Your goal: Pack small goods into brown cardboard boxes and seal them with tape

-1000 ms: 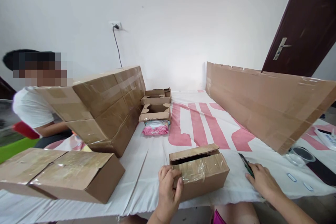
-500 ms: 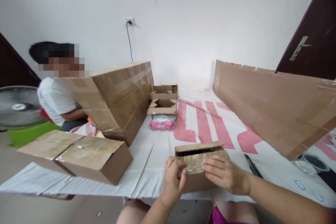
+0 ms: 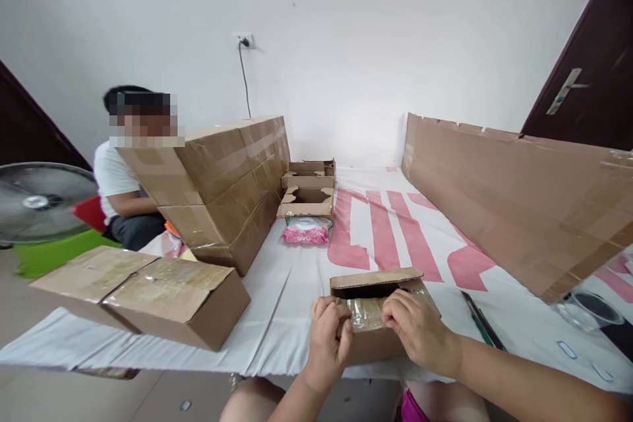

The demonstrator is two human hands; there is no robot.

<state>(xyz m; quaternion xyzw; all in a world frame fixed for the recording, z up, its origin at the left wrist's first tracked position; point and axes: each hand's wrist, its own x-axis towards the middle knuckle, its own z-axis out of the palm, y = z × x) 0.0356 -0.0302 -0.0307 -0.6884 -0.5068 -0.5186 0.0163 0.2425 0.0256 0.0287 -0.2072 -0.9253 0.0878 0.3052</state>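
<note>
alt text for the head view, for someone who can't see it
The left hand and right hand hold the taped near flap of a partly open cardboard box on white cloth. A box cutter lies to the right; a wipes packet and stacked boxes sit beyond, another person seated at left.

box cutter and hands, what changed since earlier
The right hand let go of the box cutter, now on the tablecloth, and moved left onto the half-open cardboard box. The left hand stayed on that box; the wet wipes pack didn't move.
</note>
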